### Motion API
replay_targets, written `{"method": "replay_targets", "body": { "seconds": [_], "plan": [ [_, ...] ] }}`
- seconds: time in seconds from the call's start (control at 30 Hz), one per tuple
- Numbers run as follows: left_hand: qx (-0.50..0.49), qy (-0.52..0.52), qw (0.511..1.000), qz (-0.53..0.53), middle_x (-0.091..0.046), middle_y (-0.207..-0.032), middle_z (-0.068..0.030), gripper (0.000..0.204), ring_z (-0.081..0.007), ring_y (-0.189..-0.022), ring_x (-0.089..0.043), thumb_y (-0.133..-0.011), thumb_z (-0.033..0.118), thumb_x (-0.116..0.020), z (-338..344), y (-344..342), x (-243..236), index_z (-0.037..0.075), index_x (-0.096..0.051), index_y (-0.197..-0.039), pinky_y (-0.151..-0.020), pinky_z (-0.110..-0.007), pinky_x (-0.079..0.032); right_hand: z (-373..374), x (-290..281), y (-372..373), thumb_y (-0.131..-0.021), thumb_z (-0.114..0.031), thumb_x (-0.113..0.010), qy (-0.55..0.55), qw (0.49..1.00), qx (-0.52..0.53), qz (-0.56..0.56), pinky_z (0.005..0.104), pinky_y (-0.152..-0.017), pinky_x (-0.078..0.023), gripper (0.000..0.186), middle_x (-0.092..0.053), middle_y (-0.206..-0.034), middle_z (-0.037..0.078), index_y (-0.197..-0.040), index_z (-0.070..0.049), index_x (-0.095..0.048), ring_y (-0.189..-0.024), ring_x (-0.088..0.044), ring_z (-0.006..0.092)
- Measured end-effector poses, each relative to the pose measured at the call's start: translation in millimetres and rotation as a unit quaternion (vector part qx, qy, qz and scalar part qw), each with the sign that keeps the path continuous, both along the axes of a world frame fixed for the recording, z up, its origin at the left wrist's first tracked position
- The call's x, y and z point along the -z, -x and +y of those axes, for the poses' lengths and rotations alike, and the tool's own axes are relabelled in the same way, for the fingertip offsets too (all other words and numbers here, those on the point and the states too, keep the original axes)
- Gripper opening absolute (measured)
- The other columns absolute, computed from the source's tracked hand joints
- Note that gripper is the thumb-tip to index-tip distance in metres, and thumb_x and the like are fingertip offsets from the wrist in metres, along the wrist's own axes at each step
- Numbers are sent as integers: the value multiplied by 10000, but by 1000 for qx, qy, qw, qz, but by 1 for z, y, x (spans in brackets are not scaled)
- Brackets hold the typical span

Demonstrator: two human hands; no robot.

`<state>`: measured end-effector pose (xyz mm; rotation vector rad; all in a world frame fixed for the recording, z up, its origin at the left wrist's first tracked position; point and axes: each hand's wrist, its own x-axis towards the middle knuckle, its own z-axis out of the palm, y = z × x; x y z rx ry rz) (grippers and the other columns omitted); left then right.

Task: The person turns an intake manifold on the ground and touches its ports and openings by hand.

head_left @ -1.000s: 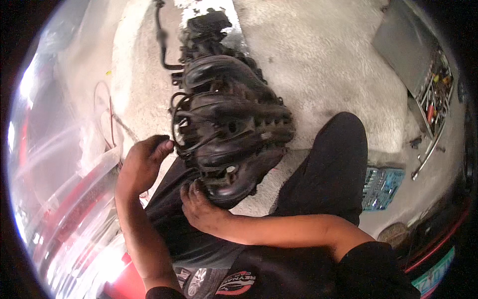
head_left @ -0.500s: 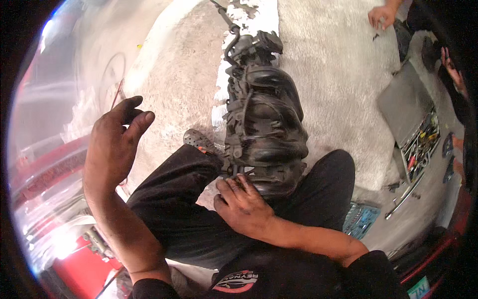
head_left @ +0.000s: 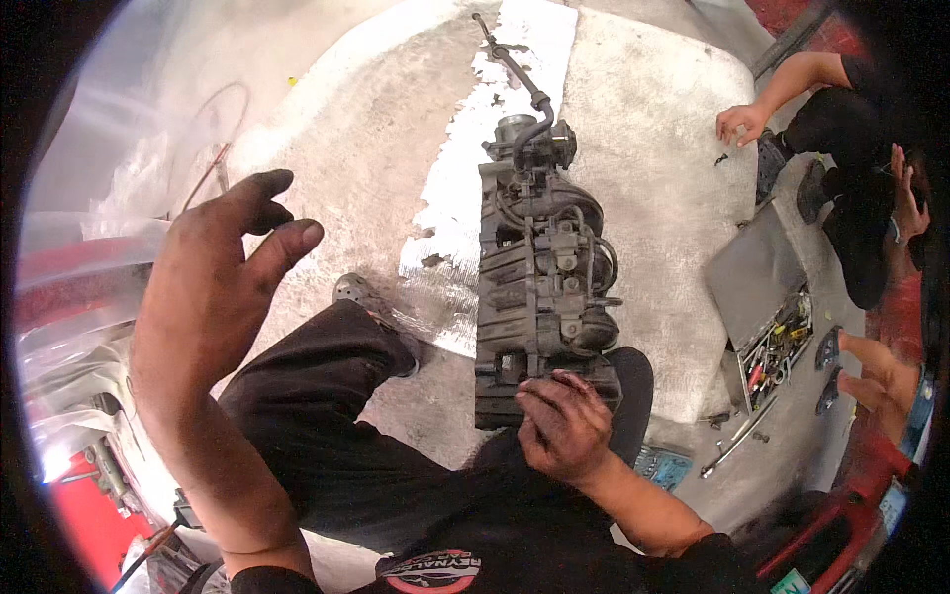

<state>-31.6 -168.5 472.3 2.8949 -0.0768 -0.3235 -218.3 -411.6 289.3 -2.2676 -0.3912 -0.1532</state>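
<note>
A black engine intake manifold [head_left: 505, 292] lies lengthwise in front of me, its near end between my legs. Its fuel-rail side, with fittings and thin hoses, faces up. From the far end a dark bent hose [head_left: 526, 79] reaches away over a torn silvery sheet [head_left: 440, 213]. My right hand [head_left: 569, 431] grips the manifold's near end, with the fingers bent over its edge and the thumb tucked lower. Raised at the left, my left hand [head_left: 203, 272] holds nothing. Its fingers are half bent and the thumb stands apart, away from the manifold.
A pale mat [head_left: 663, 238] covers the floor. On the right are an open metal toolbox [head_left: 727, 272] full of hand tools, a long ratchet [head_left: 727, 450] and a blue socket case [head_left: 665, 467]. Another person's hand [head_left: 744, 122] reaches in at the upper right, above a small dark part [head_left: 721, 158].
The manifold has rolled about its length: its rounded runners faced up before, and now its fuel-rail side does. My right hand has shifted right along with it. My left hand stays raised.
</note>
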Motion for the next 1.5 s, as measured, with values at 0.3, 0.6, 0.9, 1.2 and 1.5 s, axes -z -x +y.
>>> {"method": "replay_targets", "body": {
  "seconds": [0.3, 0.6, 0.9, 1.2, 1.5],
  "plan": [
    [-47, 39, 998, 3, -733, -1056, -151, 490, -251, -1026, -659, -895, 247, -712, 11, 1, -6, 17, -614, -1316, -962, -370, -476, -20, 11, 7, -727, -86, -668, 29, 997, 57, -53, 447, -951, -533, 324, -703, -1078, 130, -1046, -33, -687, -960, -690, 305],
    [14, -55, 998, 13, -719, -1097, -210, 513, -316, -1084, -681, -880, 238, -723, 11, 5, 18, 12, -604, -1324, -964, -404, -497, -56, 24, 15, -822, -132, -638, 51, 966, 254, 6, 480, -955, -481, 258, -692, -1073, 169, -1050, -13, -655, -1036, -646, 377],
    [142, 87, 959, 230, -636, -1160, -333, 772, -471, -1113, -611, -947, 556, -591, -62, 29, 164, -85, -476, -1361, -960, -502, -499, -79, 30, 14, -844, -95, -605, -25, 975, 222, -4, 432, -900, -518, 201, -713, -1007, 145, -1023, -16, -650, -954, -671, 340],
    [53, 295, 850, 433, -549, -1357, -342, 971, -430, -1314, -517, -901, 707, -560, -121, 69, 246, -94, -421, -1432, -1111, -434, -403, -137, 54, 17, -903, -112, -610, -177, 954, 239, 40, 399, -948, -504, 217, -702, -1021, 171, -1049, 49, -612, -1002, -665, 276],
    [-50, 435, 799, 412, -618, -1318, -259, 790, -377, -1258, -579, -846, 547, -735, -184, 92, 272, -64, -575, -1320, -1085, -406, -423, -163, 57, 13, -928, -173, -637, -169, 936, 296, 88, 359, -898, -501, 216, -706, -985, 132, -1011, 25, -658, -948, -654, 226]
  ]
}}
